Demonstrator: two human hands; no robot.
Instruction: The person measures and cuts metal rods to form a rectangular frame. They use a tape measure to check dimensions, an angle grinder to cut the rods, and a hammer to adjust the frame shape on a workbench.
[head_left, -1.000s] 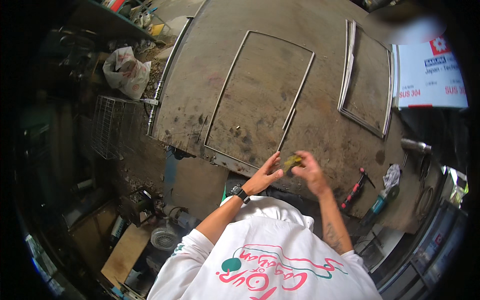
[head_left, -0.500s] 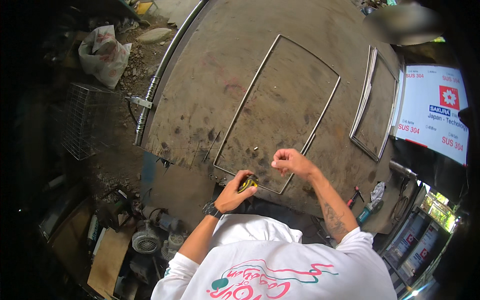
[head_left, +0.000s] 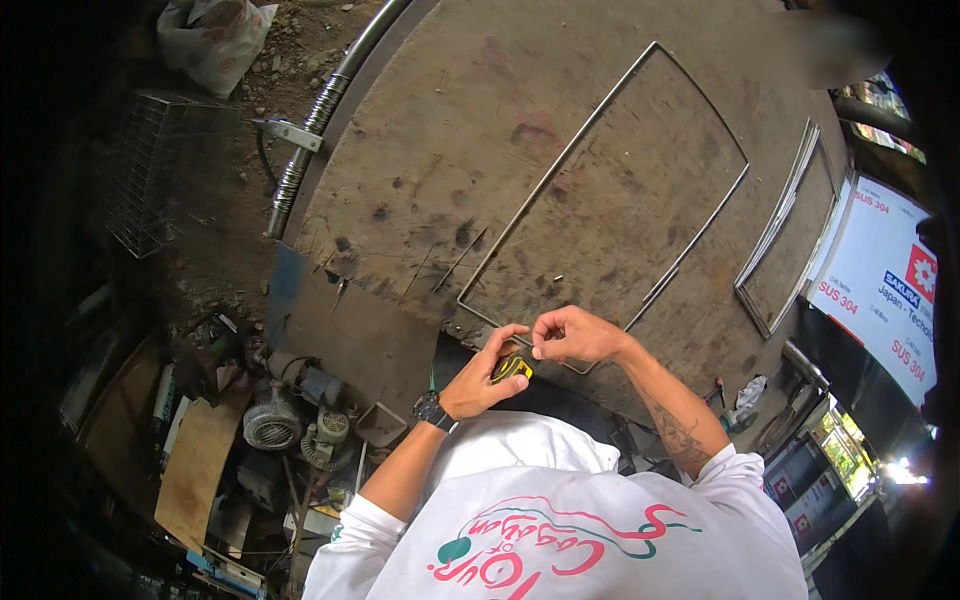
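A black-and-yellow tape measure (head_left: 513, 369) sits in my left hand (head_left: 472, 384), whose fingers wrap round its case. My right hand (head_left: 580, 336) is closed in a pinch right against the tape measure; what its fingertips grip is too small to make out. Both hands are over the near edge of a worn brown tabletop (head_left: 400, 150). Beyond them lies a large rectangular frame of thin metal rod (head_left: 560, 172), its near end partly hidden behind my hands. A small pale piece (head_left: 558, 278) rests inside it.
More thin metal frames (head_left: 775, 245) lie stacked at the right, beside a blue-white printed sheet (head_left: 875, 270). A metal pipe with a clamp (head_left: 300, 135) runs along the left edge. Grey motors (head_left: 272, 425) stand lower left; a wire cage (head_left: 150, 170) is beyond them.
My right hand has come down and left to meet the tape measure in my left hand. The view has shifted, so the tabletop and frames appear farther right.
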